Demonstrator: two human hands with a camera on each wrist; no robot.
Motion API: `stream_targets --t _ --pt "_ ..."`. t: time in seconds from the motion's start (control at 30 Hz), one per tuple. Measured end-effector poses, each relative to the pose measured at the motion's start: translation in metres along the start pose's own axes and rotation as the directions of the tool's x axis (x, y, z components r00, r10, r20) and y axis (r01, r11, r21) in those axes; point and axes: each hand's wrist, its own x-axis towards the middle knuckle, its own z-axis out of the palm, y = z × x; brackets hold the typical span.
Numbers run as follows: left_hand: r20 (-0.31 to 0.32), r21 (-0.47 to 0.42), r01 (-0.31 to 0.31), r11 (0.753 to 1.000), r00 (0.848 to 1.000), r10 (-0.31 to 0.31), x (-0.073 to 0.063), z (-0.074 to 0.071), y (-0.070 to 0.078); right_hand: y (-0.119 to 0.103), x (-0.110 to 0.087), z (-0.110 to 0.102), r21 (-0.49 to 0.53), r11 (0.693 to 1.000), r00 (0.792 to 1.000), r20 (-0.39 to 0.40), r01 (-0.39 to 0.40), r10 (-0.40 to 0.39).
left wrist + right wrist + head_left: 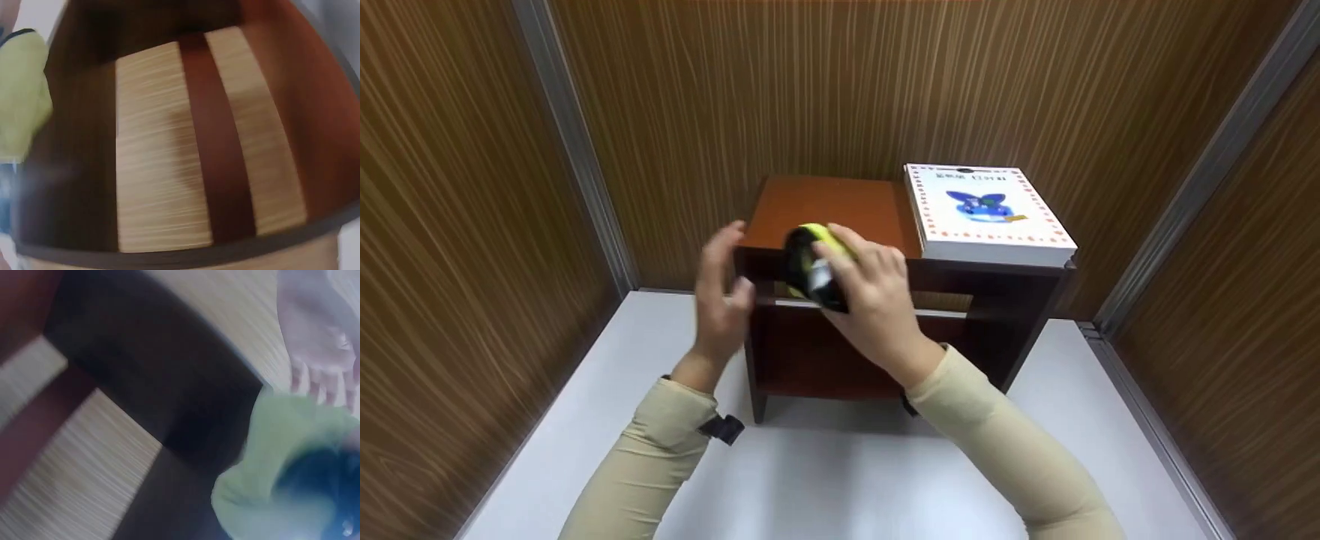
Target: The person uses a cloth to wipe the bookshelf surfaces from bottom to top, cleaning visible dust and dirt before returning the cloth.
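My right hand (877, 296) grips a soft-looking black and yellow-green item (801, 259) with a whitish patch, held in front of the small table's top edge. Motion blur hides its exact kind. In the right wrist view its light green part (281, 424) and dark part (309, 478) fill the lower right. Part of the green (22, 95) shows at the left edge of the left wrist view. Left of the item, my left hand (718, 307) is raised with fingers extended and thumb apart, holding nothing.
A brown two-tier table (832, 202) stands against the wood-grain back wall (810, 90). On its right side lies a thick white book (990, 206) with a blue cover picture. Wood-grain panels rise left and right above a white floor surface (825, 480).
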Motion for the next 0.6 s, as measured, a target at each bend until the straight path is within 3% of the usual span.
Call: stream_targets --t 0.1,0.17,0.3,0.43,0.5,0.6 --pt "-0.145 -0.029 0.161 0.987 0.976 -0.163 0.003 -0.008 -0.010 -0.005 0.012 0.020 -0.221 0.961 0.986 0.022 0.164 -0.163" --pt "-0.154 -0.051 0.192 0.980 0.968 -0.197 0.005 -0.009 -0.014 -0.007 0.015 0.034 -0.339 0.913 0.974 0.078 0.229 -0.215" --pt "-0.129 -0.030 0.137 0.990 0.982 -0.140 0.007 -0.006 -0.019 -0.014 0.019 0.053 -0.470 0.830 0.953 0.198 0.299 -0.231" --pt "-0.074 0.086 0.070 0.994 0.995 -0.064 0.009 -0.005 -0.020 -0.021 0.020 0.058 -0.500 0.788 0.927 0.292 0.359 -0.237" --pt "-0.002 0.199 0.027 0.980 1.000 -0.027 0.010 -0.007 -0.020 -0.022 0.019 0.056 -0.501 0.782 0.919 0.320 0.369 -0.229" --pt "0.134 0.363 -0.066 0.930 0.991 0.018 0.015 -0.009 -0.019 -0.016 0.017 0.047 -0.507 0.788 0.923 0.327 0.351 -0.201"
